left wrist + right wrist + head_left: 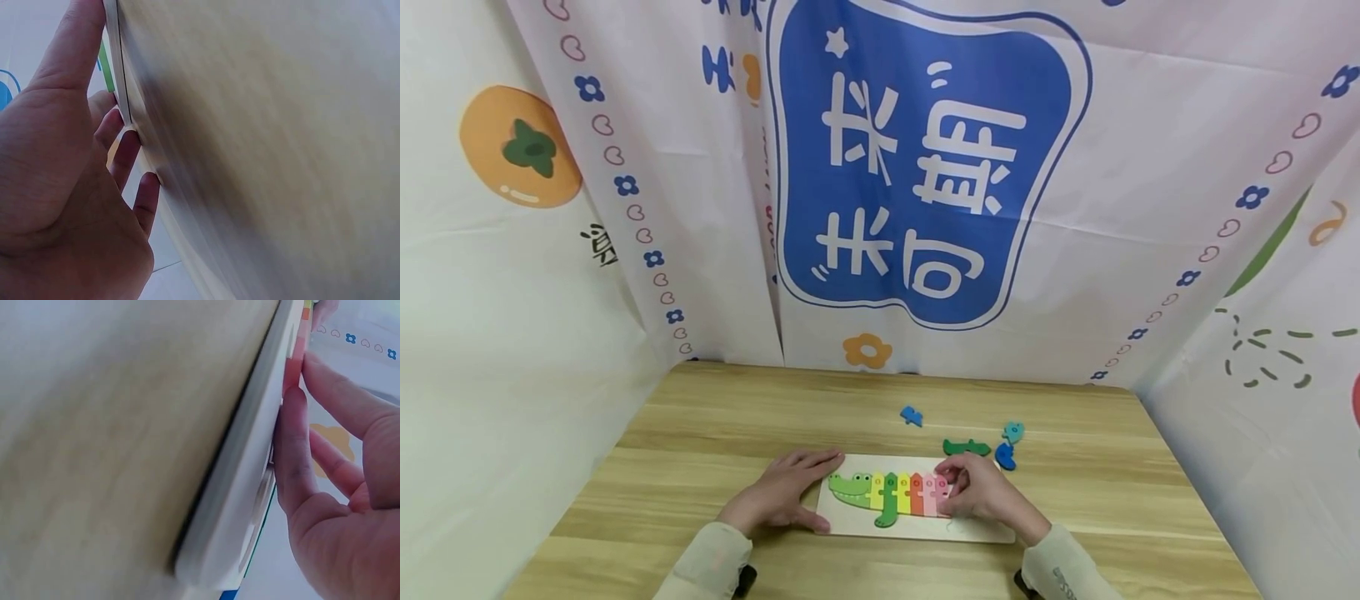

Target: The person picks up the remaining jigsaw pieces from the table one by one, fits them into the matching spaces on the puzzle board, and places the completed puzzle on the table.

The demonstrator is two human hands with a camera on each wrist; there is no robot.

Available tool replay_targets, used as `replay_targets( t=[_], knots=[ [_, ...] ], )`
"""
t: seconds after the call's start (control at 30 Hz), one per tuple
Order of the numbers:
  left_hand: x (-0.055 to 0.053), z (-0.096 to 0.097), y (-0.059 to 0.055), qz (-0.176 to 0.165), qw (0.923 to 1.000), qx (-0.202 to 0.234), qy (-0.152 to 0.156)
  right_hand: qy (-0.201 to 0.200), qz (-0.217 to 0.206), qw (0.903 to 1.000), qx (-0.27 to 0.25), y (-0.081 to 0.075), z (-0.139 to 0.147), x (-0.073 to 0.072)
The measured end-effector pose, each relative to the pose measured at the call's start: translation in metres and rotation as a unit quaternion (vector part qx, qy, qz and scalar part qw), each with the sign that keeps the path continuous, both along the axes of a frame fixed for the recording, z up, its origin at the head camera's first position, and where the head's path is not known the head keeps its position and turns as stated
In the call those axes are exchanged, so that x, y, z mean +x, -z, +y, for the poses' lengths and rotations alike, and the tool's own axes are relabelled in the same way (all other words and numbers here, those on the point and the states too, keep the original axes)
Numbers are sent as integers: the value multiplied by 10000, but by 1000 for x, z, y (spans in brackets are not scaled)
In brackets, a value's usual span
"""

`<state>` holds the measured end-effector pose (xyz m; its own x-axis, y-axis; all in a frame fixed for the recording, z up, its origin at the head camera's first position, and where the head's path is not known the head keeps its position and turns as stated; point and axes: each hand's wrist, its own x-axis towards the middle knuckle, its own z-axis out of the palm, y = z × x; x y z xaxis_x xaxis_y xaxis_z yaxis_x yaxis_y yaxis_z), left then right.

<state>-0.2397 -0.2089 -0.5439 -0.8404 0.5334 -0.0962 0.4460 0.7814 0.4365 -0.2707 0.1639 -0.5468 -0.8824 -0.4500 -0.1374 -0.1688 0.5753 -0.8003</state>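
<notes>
Low, right grip (983, 490) narrow round pink piece (942, 487), left grip (784, 490) wide against board (917, 528).

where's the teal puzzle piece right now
In the head view, the teal piece is right of centre on the wooden table, just beyond a darker blue piece and to the right of the dark green piece.

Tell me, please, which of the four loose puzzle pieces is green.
The long green piece just beyond the right hand; the others are shorter: one teal piece and two blue pieces.
</notes>
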Motion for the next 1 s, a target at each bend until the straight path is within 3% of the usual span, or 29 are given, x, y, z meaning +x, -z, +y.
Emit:
replay_targets(
  t=[0.2, 0.5, 0.73, 1.0],
  knots=[
    [2, -2, 2, -6, 10000, -46, -49, 59, 213, 9997, 114, -3, 4, 0],
    [1, -3, 3, 29, 10000, -45, -51, 842, 1083, 9905, 59, -8, 17, -11],
    [1, -3, 2, -25, 10000, -33, -45, 1256, 1173, 9851, 81, -4, 29, -30],
    [-1, -1, 2, -73, 10000, -19, -27, 1378, 1095, 9835, 423, 2, 36, -47]
  ],
)
